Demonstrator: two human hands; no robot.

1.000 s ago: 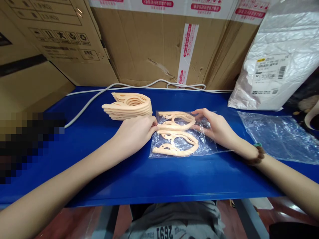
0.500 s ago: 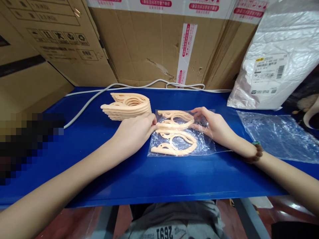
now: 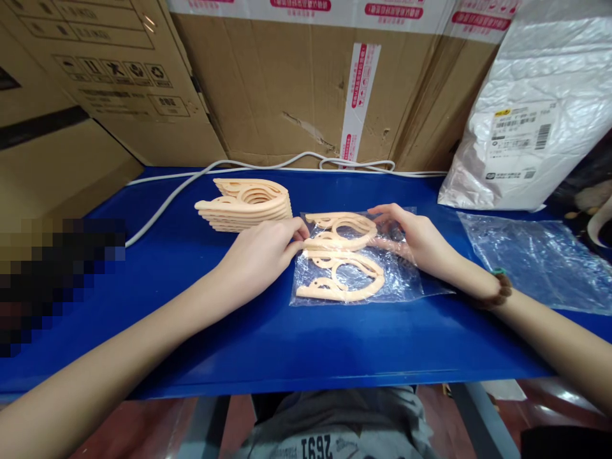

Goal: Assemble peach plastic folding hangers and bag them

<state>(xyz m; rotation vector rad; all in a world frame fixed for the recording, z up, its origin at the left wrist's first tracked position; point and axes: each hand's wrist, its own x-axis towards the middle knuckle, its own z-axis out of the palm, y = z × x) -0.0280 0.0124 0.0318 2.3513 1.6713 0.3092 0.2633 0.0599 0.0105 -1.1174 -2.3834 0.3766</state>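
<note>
Peach-coloured folding hangers (image 3: 354, 295) lie flat side by side inside a clear plastic bag (image 3: 404, 280) on the blue table. My left hand (image 3: 268, 248) pinches with thumb and forefinger at the bag's left edge, by the hangers' ends. Around the bag's right part curls my right hand (image 3: 415, 239), its thumb and fingers apart and resting on the film near the hangers' rounded ends. Whether any of its fingers are inside the bag I cannot tell. A neat stack of matching hangers (image 3: 241, 207) stands just behind my left hand.
Another clear plastic bag (image 3: 530, 261) lies flat on the right. Behind it leans a white labelled parcel bag (image 3: 511, 140). Cardboard boxes (image 3: 287, 95) wall the back and left, and a white cable (image 3: 201, 171) runs along the rear of the table (image 3: 239, 357).
The bag with the hangers has shifted slightly to the right, and both hands have moved a little the same way. The stack stays put.
</note>
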